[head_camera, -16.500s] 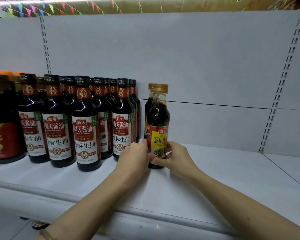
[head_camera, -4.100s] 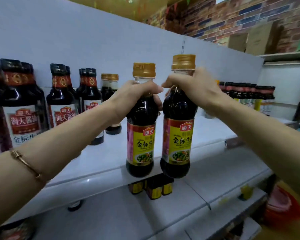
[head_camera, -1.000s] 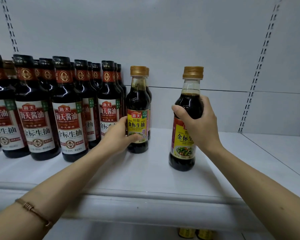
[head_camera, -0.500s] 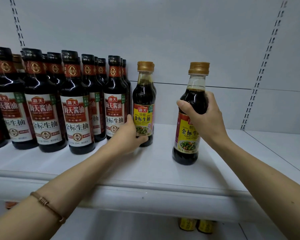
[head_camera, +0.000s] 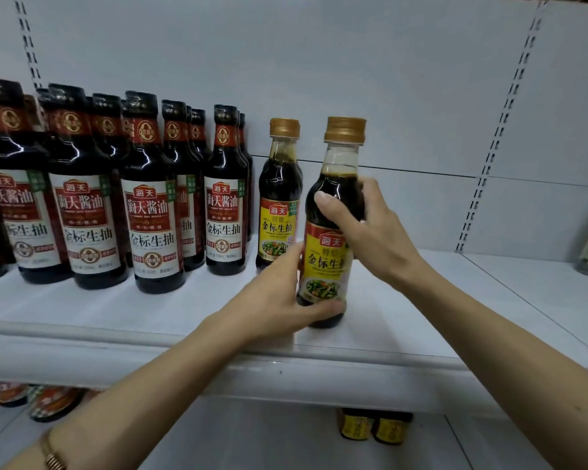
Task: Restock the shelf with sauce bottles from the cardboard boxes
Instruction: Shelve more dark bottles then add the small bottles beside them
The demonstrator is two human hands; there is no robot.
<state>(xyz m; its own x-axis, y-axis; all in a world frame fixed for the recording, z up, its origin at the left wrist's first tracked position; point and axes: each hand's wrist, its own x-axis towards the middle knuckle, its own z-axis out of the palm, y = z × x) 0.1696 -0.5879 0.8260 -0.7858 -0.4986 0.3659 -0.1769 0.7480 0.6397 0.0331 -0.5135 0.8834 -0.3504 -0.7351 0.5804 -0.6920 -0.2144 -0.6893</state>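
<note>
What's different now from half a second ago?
The left hand let go of the standing gold-capped bottle and now grips the base of the front bottle. The right hand has brought that bottle leftward, closer to the row. The red-labelled bottles stayed put.

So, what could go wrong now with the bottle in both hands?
The held bottle stands near the shelf front edge, so it might tip off if released there. Sliding it back, it could knock the gold-capped bottle behind. The left hand grips only its base, the right hand its shoulder.
</note>
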